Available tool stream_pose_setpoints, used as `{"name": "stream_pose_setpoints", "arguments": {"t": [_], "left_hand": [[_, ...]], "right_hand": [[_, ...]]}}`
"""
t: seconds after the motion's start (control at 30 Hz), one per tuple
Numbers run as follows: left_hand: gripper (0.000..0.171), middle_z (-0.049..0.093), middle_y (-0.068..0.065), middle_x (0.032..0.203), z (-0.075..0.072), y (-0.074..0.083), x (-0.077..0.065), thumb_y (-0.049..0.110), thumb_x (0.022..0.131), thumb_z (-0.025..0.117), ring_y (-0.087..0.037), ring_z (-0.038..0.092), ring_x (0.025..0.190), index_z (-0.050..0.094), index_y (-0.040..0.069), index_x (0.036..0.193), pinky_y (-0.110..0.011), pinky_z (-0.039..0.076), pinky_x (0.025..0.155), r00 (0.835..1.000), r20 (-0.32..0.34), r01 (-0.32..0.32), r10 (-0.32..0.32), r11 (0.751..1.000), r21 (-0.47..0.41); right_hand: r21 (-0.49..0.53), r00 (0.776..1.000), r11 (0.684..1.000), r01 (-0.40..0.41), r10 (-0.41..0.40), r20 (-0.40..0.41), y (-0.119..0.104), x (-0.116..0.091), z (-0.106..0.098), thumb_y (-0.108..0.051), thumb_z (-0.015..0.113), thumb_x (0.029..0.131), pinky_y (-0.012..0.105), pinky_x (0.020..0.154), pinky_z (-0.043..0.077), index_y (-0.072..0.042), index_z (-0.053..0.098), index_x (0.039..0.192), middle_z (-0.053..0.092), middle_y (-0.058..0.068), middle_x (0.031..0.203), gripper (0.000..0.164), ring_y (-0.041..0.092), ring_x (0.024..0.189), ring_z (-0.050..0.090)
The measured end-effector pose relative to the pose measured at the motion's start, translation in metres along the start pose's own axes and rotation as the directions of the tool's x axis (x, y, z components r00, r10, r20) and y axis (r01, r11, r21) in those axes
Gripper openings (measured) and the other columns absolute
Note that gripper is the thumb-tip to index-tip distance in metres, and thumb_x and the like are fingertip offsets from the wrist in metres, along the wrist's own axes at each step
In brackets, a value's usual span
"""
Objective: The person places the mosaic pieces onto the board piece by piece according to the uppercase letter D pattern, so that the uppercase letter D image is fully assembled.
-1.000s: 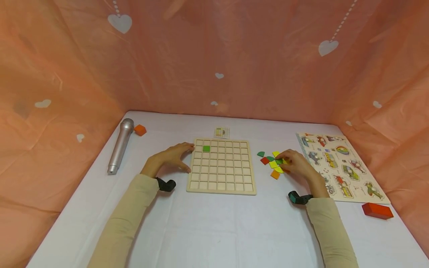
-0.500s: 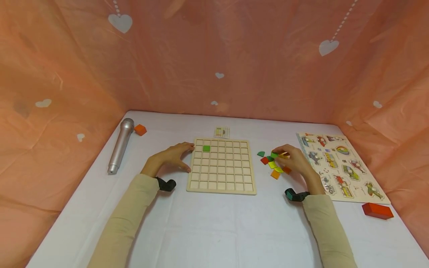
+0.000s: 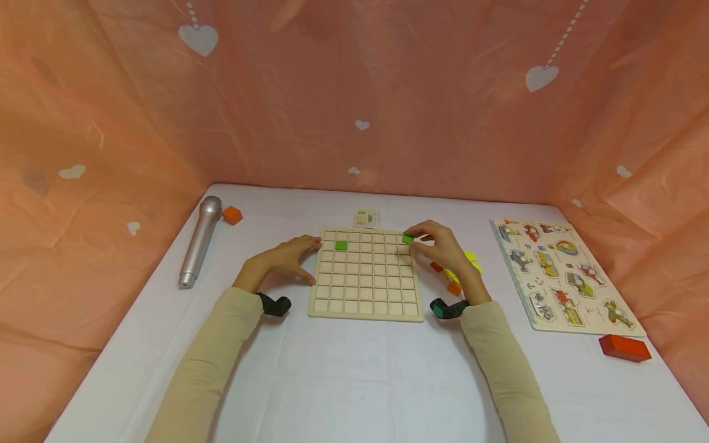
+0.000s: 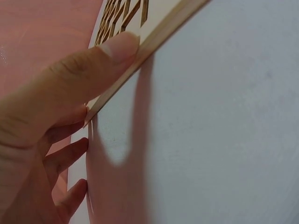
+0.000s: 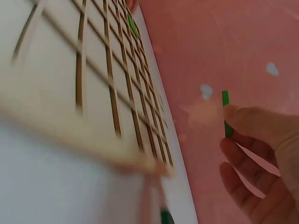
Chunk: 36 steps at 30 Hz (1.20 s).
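My left hand rests on the left edge of a wooden grid board, fingers spread; in the left wrist view its thumb lies on the rim. A green square tile sits in a cell near the board's upper left. My right hand pinches another green tile between thumb and fingers over the board's upper right corner. The right wrist view shows this held tile edge-on, raised off the board. Behind the right hand lie yellow tiles, a red piece and an orange square, partly hidden.
A small pattern card lies beyond the board. At the left are a silver microphone and an orange block. On the right lie a picture puzzle board and a red block.
My right hand has picked a green tile from the loose pieces and carried it left to the board's upper right corner. The left hand has stayed put.
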<state>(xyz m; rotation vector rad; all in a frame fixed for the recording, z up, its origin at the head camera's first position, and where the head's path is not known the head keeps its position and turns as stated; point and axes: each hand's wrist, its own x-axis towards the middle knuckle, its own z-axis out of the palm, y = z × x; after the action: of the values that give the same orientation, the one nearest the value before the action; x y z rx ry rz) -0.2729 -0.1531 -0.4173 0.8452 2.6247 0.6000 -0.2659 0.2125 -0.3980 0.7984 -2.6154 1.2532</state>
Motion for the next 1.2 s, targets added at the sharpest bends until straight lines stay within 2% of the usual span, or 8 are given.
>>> {"name": "stream_pose_setpoints", "arguments": {"t": [0.2,0.5,0.9,1.07,1.2], "left_hand": [[0.087,0.028,-0.016,0.150,0.000,0.001,-0.001,0.032,0.071,0.080,-0.035,0.019,0.139,0.038,-0.001,0.139,-0.052,0.018,0.112,1.000,-0.002,-0.008,0.008,1.000,-0.005],[0.087,0.030,-0.018,0.148,0.000,0.001,0.000,0.032,0.070,0.081,-0.037,0.022,0.138,0.039,-0.002,0.138,-0.052,0.019,0.112,1.000,-0.015,-0.022,0.022,1.000,-0.009],[0.086,0.028,-0.016,0.149,0.001,0.001,0.000,0.032,0.070,0.082,-0.034,0.020,0.139,0.041,0.000,0.137,-0.050,0.019,0.112,1.000,-0.007,-0.005,0.004,0.999,-0.035],[0.085,0.028,-0.016,0.149,0.000,0.002,-0.001,0.033,0.070,0.081,-0.034,0.021,0.139,0.040,0.001,0.137,-0.050,0.020,0.112,1.000,-0.004,-0.004,0.004,0.999,-0.037],[0.085,0.028,-0.015,0.150,0.000,0.002,0.000,0.032,0.070,0.081,-0.033,0.020,0.139,0.041,0.001,0.138,-0.049,0.020,0.112,1.000,-0.002,0.000,-0.001,0.999,-0.037]], "right_hand": [[0.078,0.999,0.996,0.037,-0.038,0.022,-0.002,0.018,0.029,-0.008,0.067,0.085,0.047,0.084,0.050,-0.002,0.067,0.107,0.062,0.013,0.106,0.023,0.029,0.099,0.059],[0.024,0.997,0.998,0.052,-0.053,0.063,-0.014,0.040,0.063,-0.008,0.068,0.084,0.040,0.082,0.051,-0.004,0.068,0.105,0.062,0.011,0.105,0.021,0.026,0.099,0.058],[0.041,0.996,0.998,-0.046,0.043,0.072,-0.015,0.048,0.098,-0.006,0.069,0.083,0.029,0.081,0.053,-0.002,0.071,0.097,0.063,0.010,0.101,0.014,0.023,0.093,0.062],[-0.019,0.997,0.999,-0.037,0.038,0.067,-0.014,0.050,0.105,-0.007,0.069,0.083,0.029,0.080,0.052,-0.003,0.072,0.096,0.065,0.010,0.099,0.013,0.022,0.091,0.061],[-0.091,0.999,0.996,-0.018,0.022,0.040,-0.015,0.051,0.107,-0.009,0.070,0.083,0.033,0.083,0.048,-0.005,0.073,0.094,0.067,0.008,0.099,0.012,0.024,0.092,0.057]]}}
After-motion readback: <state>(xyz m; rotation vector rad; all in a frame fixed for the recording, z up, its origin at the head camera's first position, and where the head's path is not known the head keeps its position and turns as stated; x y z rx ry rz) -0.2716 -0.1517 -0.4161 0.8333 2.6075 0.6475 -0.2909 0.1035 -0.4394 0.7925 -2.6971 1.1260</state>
